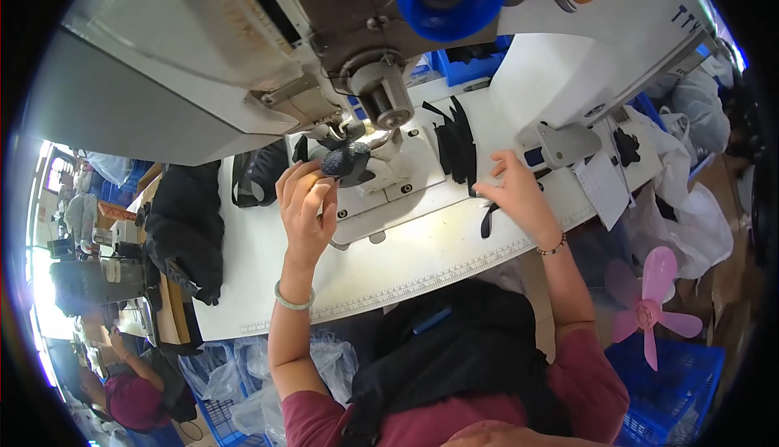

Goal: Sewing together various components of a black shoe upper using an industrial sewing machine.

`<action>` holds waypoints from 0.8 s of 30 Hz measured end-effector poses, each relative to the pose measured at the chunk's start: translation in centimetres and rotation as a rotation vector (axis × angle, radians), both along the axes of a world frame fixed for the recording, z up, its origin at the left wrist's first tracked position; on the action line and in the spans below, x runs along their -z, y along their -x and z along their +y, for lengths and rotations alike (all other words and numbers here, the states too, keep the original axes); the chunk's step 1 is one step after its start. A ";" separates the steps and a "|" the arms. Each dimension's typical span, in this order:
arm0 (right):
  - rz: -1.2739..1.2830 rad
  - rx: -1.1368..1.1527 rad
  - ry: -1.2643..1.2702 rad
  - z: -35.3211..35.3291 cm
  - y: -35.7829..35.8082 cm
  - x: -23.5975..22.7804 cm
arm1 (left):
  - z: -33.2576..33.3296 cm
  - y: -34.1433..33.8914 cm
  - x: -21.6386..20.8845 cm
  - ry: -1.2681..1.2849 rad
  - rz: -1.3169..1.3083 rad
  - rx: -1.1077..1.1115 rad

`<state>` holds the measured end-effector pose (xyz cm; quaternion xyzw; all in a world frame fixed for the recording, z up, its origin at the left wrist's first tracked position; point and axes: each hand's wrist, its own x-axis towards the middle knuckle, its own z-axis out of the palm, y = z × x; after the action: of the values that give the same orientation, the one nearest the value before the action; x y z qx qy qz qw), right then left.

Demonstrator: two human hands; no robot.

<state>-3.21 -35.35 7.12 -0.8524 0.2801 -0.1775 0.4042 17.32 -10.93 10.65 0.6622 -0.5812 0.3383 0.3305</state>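
Note:
My left hand is closed, its fingertips pinching a small dark grey fabric piece under the head of a sewing machine. Part of that piece is hidden by my fingers and the machine's parts. To the right, my right hand is open, thumb and fingers apart. Its thumb is beside a bundle of black straps on the white table; whether it touches them I cannot tell. One loose strap end bends toward the front edge.
Dark bags or cloth lie at the table's left. A grey clamp-like part stands right of my right hand. A pink fan and a blue crate are at lower right. Another person sits at far left.

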 end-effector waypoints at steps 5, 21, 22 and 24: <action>-0.118 -0.017 0.050 -1.0 2.5 -0.1 | 0.0 2.0 0.8 0.107 -0.142 -0.199; -0.074 -0.261 -0.569 1.4 1.5 -1.6 | -3.7 10.6 2.6 -0.296 0.935 0.214; -0.065 -0.268 -0.891 1.6 1.1 -1.9 | -3.8 10.7 2.7 -0.264 1.136 0.213; -0.112 -0.319 -0.990 2.2 0.5 -1.7 | -4.1 10.9 2.0 -0.226 1.389 0.271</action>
<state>-3.71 -33.14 8.77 -0.5806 0.1752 -0.0053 0.7951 6.40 -15.01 8.62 0.6767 -0.3452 -0.2677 0.5927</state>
